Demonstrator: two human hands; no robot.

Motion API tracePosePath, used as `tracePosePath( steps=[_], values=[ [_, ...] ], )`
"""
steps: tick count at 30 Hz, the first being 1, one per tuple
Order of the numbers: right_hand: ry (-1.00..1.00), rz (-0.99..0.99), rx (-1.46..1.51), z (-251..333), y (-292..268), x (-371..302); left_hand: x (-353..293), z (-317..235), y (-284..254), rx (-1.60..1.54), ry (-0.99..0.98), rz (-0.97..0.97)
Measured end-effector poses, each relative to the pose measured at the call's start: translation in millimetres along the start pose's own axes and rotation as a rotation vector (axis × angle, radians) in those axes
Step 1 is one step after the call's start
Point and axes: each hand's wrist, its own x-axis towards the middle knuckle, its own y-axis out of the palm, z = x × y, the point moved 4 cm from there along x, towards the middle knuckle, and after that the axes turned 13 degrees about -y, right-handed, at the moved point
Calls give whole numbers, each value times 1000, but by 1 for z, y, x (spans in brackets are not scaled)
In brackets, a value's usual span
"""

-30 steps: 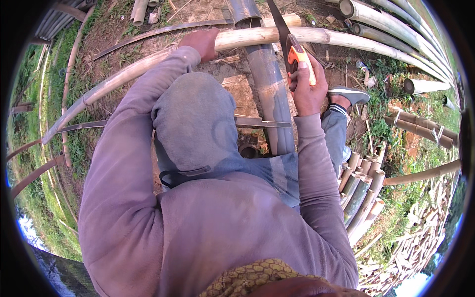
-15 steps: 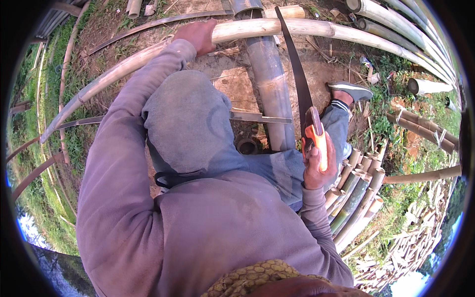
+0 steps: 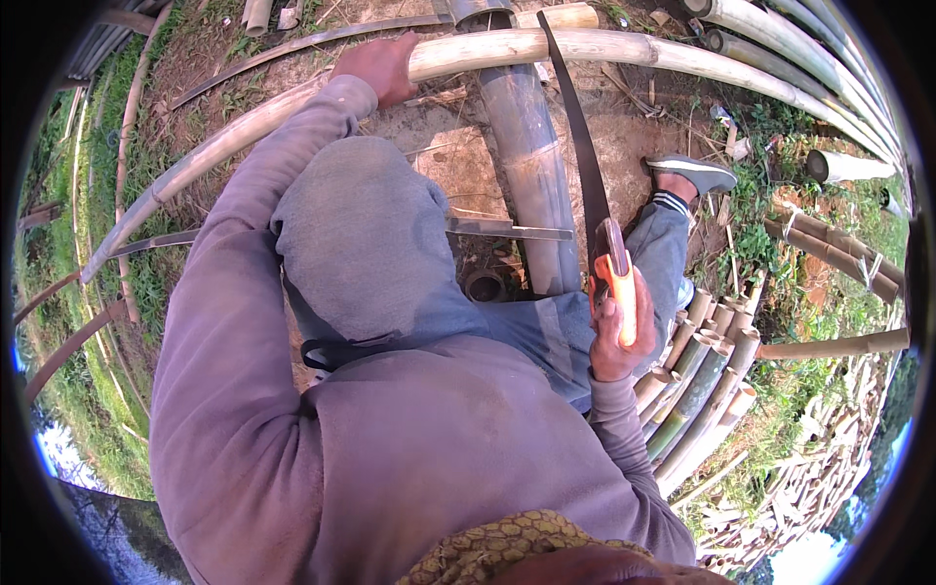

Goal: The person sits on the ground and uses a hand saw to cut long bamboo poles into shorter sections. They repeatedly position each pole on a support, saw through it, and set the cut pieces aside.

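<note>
A long pale bamboo pole [image 3: 609, 47] runs across the far side, lying over a thick grey-green bamboo trunk [image 3: 522, 132]. My left hand [image 3: 382, 70] is wrapped round the pole, left of where it crosses the trunk. In my right hand [image 3: 614, 341] is the orange handle of a hand saw [image 3: 583, 146]. Its long dark blade points away from me and crosses the pole just right of the trunk, the tip reaching past the pole. Whether the teeth have cut into the bamboo is too small to tell.
Cut bamboo pieces [image 3: 690, 390] lie bundled at my right. Longer bamboo poles [image 3: 780, 54] are stacked at the far right. A flat bamboo strip [image 3: 507, 230] crosses the trunk near my bent knee [image 3: 366, 239]. My shod foot [image 3: 692, 175] rests on the ground to the right.
My right hand has drawn the saw slightly back toward me. My left hand and the pole have shifted a little to the left in the picture.
</note>
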Motion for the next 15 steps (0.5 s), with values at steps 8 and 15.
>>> tracePosePath(
  steps=[8,15],
  values=[
    [-13,-8,-21,-47,118,201,-2,-11,-7,59,-27,-22],
    [-68,37,-88,0,9,10,-6,3,-3,3,-12,-32]
  ],
)
